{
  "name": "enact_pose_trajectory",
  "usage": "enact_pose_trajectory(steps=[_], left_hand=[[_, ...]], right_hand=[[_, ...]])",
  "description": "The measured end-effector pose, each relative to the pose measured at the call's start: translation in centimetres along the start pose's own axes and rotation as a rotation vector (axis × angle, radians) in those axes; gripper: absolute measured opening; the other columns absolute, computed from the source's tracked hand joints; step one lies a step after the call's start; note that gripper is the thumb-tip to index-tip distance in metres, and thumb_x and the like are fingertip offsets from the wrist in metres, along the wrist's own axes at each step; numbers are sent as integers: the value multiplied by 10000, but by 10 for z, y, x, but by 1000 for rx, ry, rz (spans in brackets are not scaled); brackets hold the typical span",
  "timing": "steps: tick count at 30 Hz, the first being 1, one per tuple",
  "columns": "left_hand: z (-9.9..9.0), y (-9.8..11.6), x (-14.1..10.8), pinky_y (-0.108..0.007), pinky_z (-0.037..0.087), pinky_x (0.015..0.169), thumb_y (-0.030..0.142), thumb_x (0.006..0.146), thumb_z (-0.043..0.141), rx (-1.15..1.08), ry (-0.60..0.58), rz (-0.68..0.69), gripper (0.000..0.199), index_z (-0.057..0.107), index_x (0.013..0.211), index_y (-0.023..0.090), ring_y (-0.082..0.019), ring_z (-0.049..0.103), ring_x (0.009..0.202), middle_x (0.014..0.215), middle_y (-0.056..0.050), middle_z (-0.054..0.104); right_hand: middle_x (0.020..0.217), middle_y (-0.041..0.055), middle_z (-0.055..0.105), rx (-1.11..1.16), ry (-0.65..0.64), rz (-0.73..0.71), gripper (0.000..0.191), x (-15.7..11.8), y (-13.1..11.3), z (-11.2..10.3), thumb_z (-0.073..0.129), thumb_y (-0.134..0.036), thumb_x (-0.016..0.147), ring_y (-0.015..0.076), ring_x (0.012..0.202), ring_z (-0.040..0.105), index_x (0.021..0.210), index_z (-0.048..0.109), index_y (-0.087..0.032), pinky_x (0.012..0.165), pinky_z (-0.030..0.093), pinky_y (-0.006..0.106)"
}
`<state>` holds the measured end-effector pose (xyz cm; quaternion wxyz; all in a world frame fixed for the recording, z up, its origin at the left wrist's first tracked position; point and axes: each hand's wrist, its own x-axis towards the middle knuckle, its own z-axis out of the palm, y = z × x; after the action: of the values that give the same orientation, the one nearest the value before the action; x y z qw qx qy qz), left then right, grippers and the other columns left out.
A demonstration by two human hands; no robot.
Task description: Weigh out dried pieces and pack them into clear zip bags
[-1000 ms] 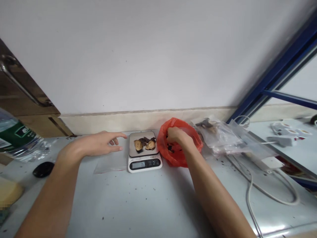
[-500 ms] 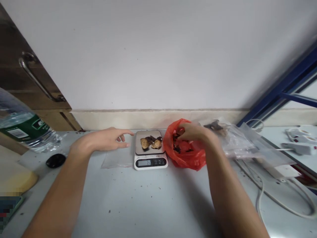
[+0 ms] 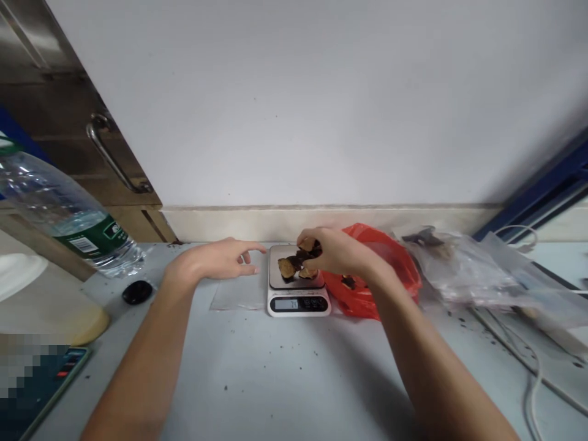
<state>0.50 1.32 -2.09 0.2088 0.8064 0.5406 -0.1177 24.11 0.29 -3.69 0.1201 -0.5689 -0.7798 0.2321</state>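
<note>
Head: 1 scale, 1 red bag.

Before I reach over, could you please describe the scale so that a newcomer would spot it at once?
On the table, find the red bag. Just to its left, partly under the right hand, is the scale: a flat white box with a metal plate, dried brown slices on it and, unlike its neighbours, a dark display panel in front.

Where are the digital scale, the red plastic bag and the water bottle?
Digital scale point(image 3: 299, 304): head view, its front display panel.
Red plastic bag point(image 3: 408, 269): head view, its right side.
Water bottle point(image 3: 92, 237): head view, its green label.
</note>
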Motion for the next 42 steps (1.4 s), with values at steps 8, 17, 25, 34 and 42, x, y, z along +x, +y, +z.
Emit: enact_pose_trajectory(steps=[8,17,25,34,42], left_hand=[[2,-4,3,-322,481,920,505,917,485,-1,2,22,619,446,1501,303,-242,671,1093,1314,-84,682],[1,-2,3,-323,482,928,506,929,454,3,-4,23,623,437,1512,287,-246,676,1096,1322,-93,683],[-1,-3,0,-335,453,990,471,961,397,23,17,19,564,469,1490,291,-252,634,1184,1395,-87,641],[-1,3,2,-339,476,954,405,949,385,55,-4,-18,485,579,1374,274,-252,652,1144,1351,-88,663],[23,28,20,-360,536,675,262,493,822,170,-229,-196,421,704,895,214,-321,703,848,1009,-90,755]], right_hand=[[1128,91,765,25,-61,42,331,14,4,14,651,-93,834,202,962,710,1147,723,-174,779,505,250],[903,74,791,19,-10,-63,255,12,6,7,543,-93,877,180,797,685,938,783,-154,722,492,260],[882,71,777,47,7,-77,218,13,7,9,547,-117,883,157,751,656,900,761,-156,662,445,238],[933,76,784,108,64,-25,183,8,7,0,566,-148,914,185,830,697,878,743,-178,715,487,256],[959,94,772,170,239,76,236,4,14,-10,627,-200,887,205,862,706,1101,723,-169,708,501,271]])
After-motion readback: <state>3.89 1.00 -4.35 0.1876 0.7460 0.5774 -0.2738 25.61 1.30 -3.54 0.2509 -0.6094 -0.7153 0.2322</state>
